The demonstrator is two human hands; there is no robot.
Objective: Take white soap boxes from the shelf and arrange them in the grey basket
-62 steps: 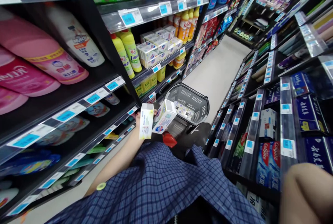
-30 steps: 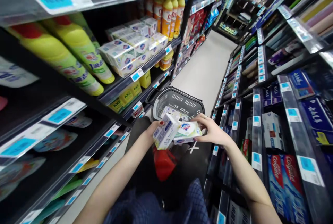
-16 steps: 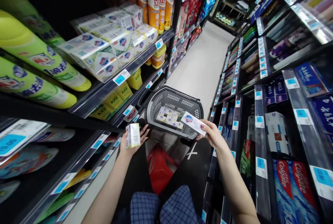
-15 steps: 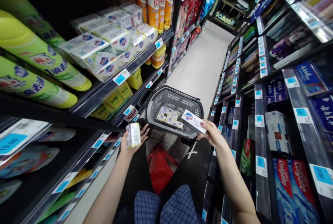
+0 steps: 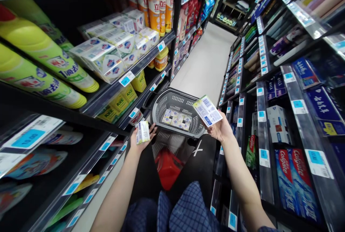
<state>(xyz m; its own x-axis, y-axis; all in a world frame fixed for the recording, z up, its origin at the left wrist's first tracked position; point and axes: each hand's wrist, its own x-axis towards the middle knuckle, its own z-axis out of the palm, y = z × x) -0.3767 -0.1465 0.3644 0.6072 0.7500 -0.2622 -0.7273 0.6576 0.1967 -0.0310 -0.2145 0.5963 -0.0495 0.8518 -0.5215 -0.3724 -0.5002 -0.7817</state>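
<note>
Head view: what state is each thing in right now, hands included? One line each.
Left hand: holding the small box, some fingers extended.
Right hand: gripping the larger box.
Small box: looks closed.
Larger box: tilted, barcode face showing, looks closed.
Basket: open-topped, partly filled.
Boxes in the basket: grouped at its bottom.
White packs: stacked.
Colgate boxes: side by side, look closed.

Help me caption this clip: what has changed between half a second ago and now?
The right hand has turned its box: the logo face showed before, now a barcode face does. The box has shifted rightward and up in the picture. Neither hand has let go. Much as before: the left hand with its small box, the basket and the boxes inside.
</note>
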